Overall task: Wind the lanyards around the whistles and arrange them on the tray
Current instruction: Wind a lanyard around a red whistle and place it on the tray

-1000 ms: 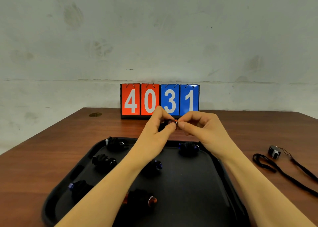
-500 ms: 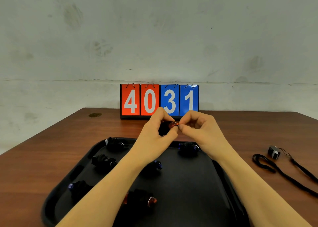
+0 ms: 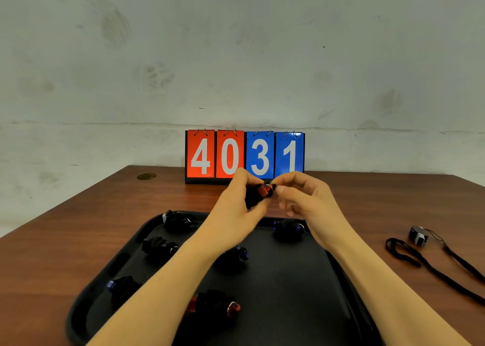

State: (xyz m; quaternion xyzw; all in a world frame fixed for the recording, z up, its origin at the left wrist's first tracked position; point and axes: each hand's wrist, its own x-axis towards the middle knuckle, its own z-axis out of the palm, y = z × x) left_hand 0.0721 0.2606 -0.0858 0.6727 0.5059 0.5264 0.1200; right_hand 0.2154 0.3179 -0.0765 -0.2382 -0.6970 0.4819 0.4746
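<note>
We are near the end of winding one whistle, held up just above centre frame, over the far rim of the flat black plastic tray. Our left hand is curled closed around the small red whistle wrapped in black cord, thumb and fingers clamping the bundle. Our right hand pinches the cord's loose end right at the whistle's tip with thumb and forefinger; its other fingers hang loosely curled and blurred, so how far apart they are we cannot tell.

On the tray lie six wound whistles: two at the far rim, two mid-tray, and near the lower left a blue-tipped one and a red-tipped one. At the right edge of the frame, on the brown wooden table, a grey whistle with its long black lanyard unwound lies waiting.

The next move, we judge, calls for tucking the loose end under a turn so the wrap holds, then setting the bundle in a bare spot on the right half of the tray.

Compared with a second ago, the whistle is more exposed between our hands, its red body now showing, and our right fingers have loosened and spread slightly
</note>
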